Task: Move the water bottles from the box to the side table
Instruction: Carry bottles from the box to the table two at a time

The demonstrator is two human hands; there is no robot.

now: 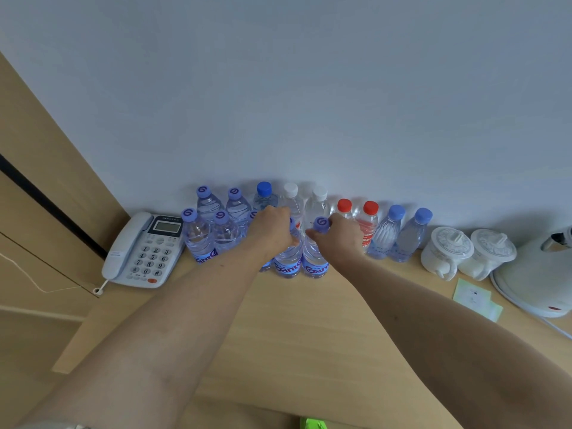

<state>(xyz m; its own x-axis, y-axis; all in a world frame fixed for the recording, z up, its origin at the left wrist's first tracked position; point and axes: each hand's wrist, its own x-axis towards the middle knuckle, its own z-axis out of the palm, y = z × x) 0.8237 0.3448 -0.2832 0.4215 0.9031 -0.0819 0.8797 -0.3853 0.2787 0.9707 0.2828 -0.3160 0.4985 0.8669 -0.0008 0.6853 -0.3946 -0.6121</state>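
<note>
Left hand [272, 230] curled round the neck of one purple-capped water bottle [288, 258], right hand [337, 236] gripping the neck of its neighbour [315, 258], both bottles upright on the wooden side table [294, 329] and touching each other. Behind and to either side, more bottles in a row along the white wall [309, 88]: purple, blue, white and red caps. Left of the row a white telephone [142, 249]; right of it two lidded white cups [448, 252] and a white kettle [538, 274]
</note>
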